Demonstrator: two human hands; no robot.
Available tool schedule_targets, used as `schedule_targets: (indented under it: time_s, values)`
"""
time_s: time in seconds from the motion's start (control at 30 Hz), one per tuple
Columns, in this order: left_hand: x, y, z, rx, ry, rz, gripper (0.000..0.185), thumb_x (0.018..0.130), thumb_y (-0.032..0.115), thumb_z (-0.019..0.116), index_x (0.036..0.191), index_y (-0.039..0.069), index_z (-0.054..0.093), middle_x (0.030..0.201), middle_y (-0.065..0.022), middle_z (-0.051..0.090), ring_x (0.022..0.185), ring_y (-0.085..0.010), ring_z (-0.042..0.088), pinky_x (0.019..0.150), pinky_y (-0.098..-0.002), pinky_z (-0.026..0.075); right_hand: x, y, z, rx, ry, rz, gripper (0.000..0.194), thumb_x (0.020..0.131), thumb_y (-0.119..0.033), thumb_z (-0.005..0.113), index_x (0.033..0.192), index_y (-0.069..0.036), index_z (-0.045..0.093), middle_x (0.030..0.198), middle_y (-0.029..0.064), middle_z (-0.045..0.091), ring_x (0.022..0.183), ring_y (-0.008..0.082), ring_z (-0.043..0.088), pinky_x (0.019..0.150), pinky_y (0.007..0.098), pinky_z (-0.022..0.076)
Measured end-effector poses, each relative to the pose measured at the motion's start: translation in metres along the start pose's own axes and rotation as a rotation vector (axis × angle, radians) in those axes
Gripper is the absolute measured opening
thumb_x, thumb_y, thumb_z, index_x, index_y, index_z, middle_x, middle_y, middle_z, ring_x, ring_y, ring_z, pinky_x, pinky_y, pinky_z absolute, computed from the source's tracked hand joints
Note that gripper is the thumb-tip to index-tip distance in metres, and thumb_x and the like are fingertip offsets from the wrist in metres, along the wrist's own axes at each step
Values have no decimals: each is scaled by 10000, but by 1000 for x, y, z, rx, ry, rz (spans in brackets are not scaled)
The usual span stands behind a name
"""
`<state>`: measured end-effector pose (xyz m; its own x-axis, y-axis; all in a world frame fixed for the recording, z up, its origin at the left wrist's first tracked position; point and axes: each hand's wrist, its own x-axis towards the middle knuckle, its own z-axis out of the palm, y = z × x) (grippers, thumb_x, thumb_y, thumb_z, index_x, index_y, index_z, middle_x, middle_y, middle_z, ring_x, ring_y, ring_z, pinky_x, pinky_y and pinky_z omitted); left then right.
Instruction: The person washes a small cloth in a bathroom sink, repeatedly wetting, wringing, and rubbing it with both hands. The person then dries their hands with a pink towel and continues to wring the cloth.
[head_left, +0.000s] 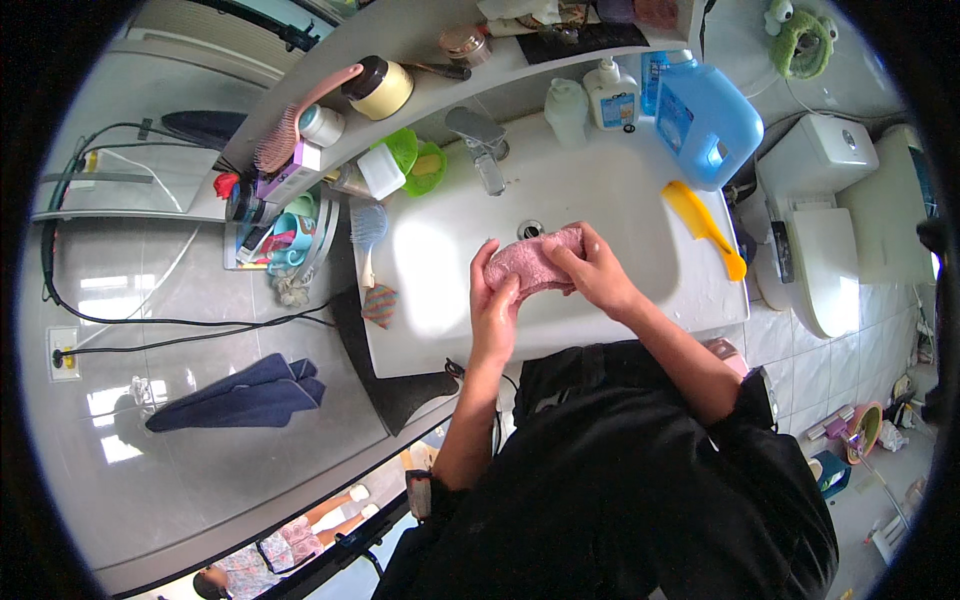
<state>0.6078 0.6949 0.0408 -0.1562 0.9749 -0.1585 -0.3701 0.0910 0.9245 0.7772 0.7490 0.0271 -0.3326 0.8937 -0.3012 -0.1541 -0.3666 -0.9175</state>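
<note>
Both my hands hold a folded pink cloth (529, 262), fuzzy like a towel, above the white washbasin (600, 202). My left hand (495, 304) grips its left end, thumb pressed on the near side. At the other end my right hand (596, 274) has its thumb on top and its fingers behind. The skin of my left hand looks wet. Just beyond the cloth shows the drain (530, 229), partly in view. Farther back stands the grey metal faucet (480, 146); whether water runs from it I cannot tell.
A yellow comb (705, 229) lies on the basin's right rim, near a blue detergent jug (705, 120) and a white pump bottle (611, 94). On the left are a blue hairbrush (368, 232) and a green soap dish (426, 171). A person (277, 544) is visible beyond the doorway.
</note>
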Motion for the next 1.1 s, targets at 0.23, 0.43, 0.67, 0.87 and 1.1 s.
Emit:
schedule_targets:
  time_s: [0.23,0.43,0.67,0.87,1.1]
  values:
    - [13,-14,12,264,265,81,301,1073,303,460,1031,21,557,936,-39,563,840,-137,512,768,-307,452,7,-1,6,-37,189,-126,386,1020,-351,586,906,17,583,729,44,568,725,99,527,646,316,481]
    - [13,-14,9,565,192,244,385,1094,335,408,971,2,557,847,-49,549,789,-143,490,763,-314,447,4,2,2,-278,187,-180,397,1056,-363,512,908,-1,574,744,0,532,708,82,496,637,309,467]
    - [9,-9,13,373,82,96,351,1089,348,423,1035,25,552,905,-32,547,770,-100,517,606,-272,459,4,-7,-12,-91,150,-37,357,1029,-393,552,977,-43,599,834,35,601,786,129,600,734,340,540]
    - [20,3,26,26,-28,43,411,995,304,629,1271,18,525,1149,-95,607,980,-189,628,785,-355,569,-5,-16,-18,1095,-288,208,519,987,-487,561,1364,-137,487,1354,98,556,1291,282,510,1126,535,343]
    - [29,6,40,341,-30,-44,422,926,165,709,1251,-36,532,1137,-92,597,1017,-153,584,898,-300,494,0,3,-26,982,-271,-89,347,980,-295,625,1243,-74,576,1168,73,662,1121,236,618,1079,428,437]
